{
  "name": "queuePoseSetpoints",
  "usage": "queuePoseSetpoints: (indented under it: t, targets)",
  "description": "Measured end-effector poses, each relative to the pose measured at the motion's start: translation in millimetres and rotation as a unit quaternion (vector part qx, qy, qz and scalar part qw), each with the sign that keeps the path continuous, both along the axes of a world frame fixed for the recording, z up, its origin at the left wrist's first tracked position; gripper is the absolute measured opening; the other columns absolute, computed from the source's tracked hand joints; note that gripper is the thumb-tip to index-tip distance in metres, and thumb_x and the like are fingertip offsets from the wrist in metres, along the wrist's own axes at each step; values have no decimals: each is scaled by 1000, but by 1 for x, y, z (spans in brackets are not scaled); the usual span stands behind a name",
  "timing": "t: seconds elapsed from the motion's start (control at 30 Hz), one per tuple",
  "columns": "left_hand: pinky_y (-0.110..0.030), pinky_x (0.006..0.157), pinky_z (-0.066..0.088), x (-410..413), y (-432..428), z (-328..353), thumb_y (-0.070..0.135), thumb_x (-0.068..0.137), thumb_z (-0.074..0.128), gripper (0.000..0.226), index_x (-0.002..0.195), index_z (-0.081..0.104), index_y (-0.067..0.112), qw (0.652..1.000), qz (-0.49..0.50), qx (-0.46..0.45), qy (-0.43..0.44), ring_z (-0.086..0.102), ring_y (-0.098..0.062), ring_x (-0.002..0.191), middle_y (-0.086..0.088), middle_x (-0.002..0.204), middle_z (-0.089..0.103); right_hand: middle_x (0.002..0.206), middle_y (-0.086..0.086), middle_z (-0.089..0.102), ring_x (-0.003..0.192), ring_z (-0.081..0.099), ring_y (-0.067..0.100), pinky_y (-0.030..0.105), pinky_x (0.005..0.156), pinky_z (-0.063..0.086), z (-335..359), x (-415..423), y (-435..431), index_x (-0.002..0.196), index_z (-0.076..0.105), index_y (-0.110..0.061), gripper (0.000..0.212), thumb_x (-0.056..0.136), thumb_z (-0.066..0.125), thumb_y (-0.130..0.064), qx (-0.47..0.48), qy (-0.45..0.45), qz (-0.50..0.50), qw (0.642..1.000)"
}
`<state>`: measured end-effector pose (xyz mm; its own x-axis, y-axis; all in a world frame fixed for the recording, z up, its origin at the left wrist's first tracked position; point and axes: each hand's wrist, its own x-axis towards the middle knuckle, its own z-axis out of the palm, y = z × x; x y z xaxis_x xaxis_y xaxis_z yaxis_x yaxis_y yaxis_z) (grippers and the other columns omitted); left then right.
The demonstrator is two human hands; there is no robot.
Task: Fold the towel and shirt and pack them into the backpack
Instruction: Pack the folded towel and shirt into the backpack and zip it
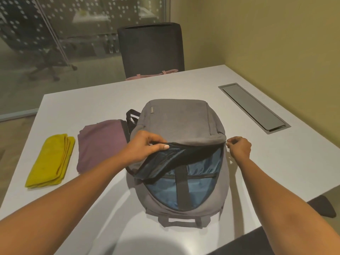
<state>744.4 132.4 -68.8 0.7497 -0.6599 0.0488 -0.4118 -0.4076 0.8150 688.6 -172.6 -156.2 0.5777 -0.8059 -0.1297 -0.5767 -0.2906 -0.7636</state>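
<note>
A grey backpack (180, 120) lies flat in the middle of the white table, its main compartment unzipped and its blue lining showing. My left hand (145, 144) grips the zipped edge of the front flap and lifts it. At the backpack's right side, my right hand (239, 147) pinches the zipper pull. A folded purple shirt (101, 142) lies just left of the backpack. Further left lies a folded yellow towel (51, 161).
The white table (257, 162) has a grey cable hatch (252, 107) set into it at the right. A black office chair (150, 48) stands at the far edge, with a pink strap on its seat. A yellow wall runs along the right.
</note>
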Motion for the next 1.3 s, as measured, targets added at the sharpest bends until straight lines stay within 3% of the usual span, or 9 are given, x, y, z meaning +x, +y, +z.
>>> queuePoseSetpoints:
  t: [0.07, 0.27, 0.4, 0.47, 0.6, 0.83, 0.97, 1.1, 1.3]
  targets:
    - [-12, 74, 52, -3, 1, -2, 10, 82, 67, 15, 96, 72, 7, 1000, 0, -7, 6, 64, 7, 72, 23, 73, 67, 100, 20, 68, 74, 56, 27, 30, 76, 44, -2, -2, 0, 98, 68, 0, 14, 88, 59, -3, -4, 5, 1, 1000]
    - [-20, 79, 50, -23, 1, -15, 15, 85, 64, 17, 99, 72, 8, 1000, -18, 7, 21, 63, -3, 79, 5, 88, 68, 112, 18, 65, 103, 59, 34, 40, 93, 45, -1, -11, 9, 106, 66, -2, 22, 90, 57, -13, -8, -27, 12, 1000]
    - [-8, 76, 46, -46, -4, -32, 15, 88, 60, 21, 107, 69, 9, 998, -46, 40, 26, 60, -1, 81, 2, 98, 69, 117, 19, 63, 107, 57, 33, 33, 90, 43, 18, -14, 35, 112, 63, -1, 29, 94, 51, -21, -19, -133, 21, 991]
    - [-17, 83, 49, -56, -4, -43, 16, 90, 58, 23, 109, 68, 10, 995, -63, 69, 38, 64, -11, 91, -4, 105, 70, 117, 18, 63, 108, 57, 32, 30, 87, 41, 25, -17, 49, 113, 62, -1, 31, 94, 52, -23, -19, -147, 53, 988]
    - [-26, 89, 47, -71, 3, -64, 22, 91, 55, 26, 112, 66, 11, 984, -105, 142, 27, 63, -18, 100, -6, 110, 69, 113, 15, 65, 108, 58, 30, 32, 90, 43, 30, -20, 73, 107, 66, -6, 27, 91, 57, -25, -59, -37, 197, 978]
    - [-30, 89, 47, -80, 27, -78, 28, 91, 55, 30, 118, 63, 18, 975, -116, 191, -5, 60, -17, 103, -2, 115, 66, 111, 8, 67, 108, 59, 24, 35, 91, 48, 18, -24, 121, 100, 69, -16, 23, 88, 60, -34, -99, 158, 375, 908]
    - [-24, 86, 48, -73, 46, -72, 29, 89, 58, 26, 110, 68, 16, 988, -64, 140, -6, 63, -14, 97, -1, 108, 70, 107, 10, 68, 103, 60, 25, 35, 87, 49, 19, -16, 155, 98, 69, -19, 20, 87, 59, -33, -109, 156, 392, 900]
    - [-25, 88, 48, -58, 77, -70, 24, 88, 61, 20, 101, 72, 14, 994, 88, 65, 23, 63, -14, 95, -3, 104, 71, 101, 11, 68, 88, 62, 24, 29, 73, 46, 30, 2, 198, 99, 68, -13, 20, 90, 57, -27, -92, 112, 417, 897]
    - [-24, 79, 40, -18, 141, -75, 18, 86, 64, 22, 101, 69, 2, 931, 341, -23, 131, 60, -21, 93, -9, 100, 67, 103, 13, 68, 98, 62, 24, 12, 64, 34, 36, 33, 272, 103, 66, 0, 24, 90, 58, -19, -8, 42, 448, 893]
